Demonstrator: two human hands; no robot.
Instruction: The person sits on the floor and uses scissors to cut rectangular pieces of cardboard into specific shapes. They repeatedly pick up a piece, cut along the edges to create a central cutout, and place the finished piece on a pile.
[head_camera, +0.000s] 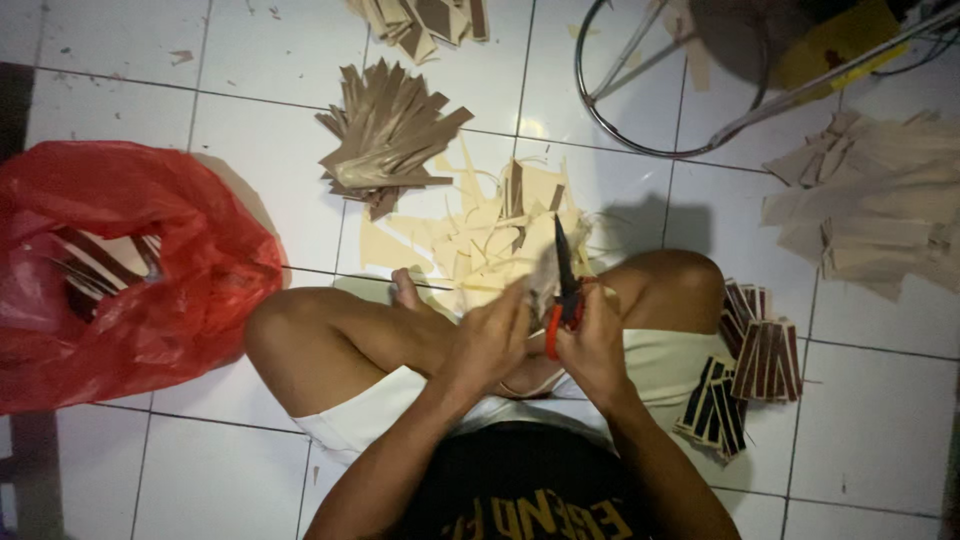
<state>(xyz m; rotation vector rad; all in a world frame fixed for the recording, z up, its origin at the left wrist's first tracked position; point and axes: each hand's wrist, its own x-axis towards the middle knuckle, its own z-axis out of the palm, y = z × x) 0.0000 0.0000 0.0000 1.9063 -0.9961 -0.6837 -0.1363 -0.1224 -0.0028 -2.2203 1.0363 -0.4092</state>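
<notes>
My right hand (592, 345) gripped red-handled scissors (563, 290), blades ahead of my fingers; left hand (490, 340) fingers pinched a pale card strip (543, 280). Feeding it squarely seemed wisest.

Seated cross-legged with knees out toward nine and three o'clock, the person brings both forearms up from six o'clock to meet at centre, the left hand (490, 340) with fingers curled in a pinch, the right hand (592, 345) clenched close beside it.
</notes>
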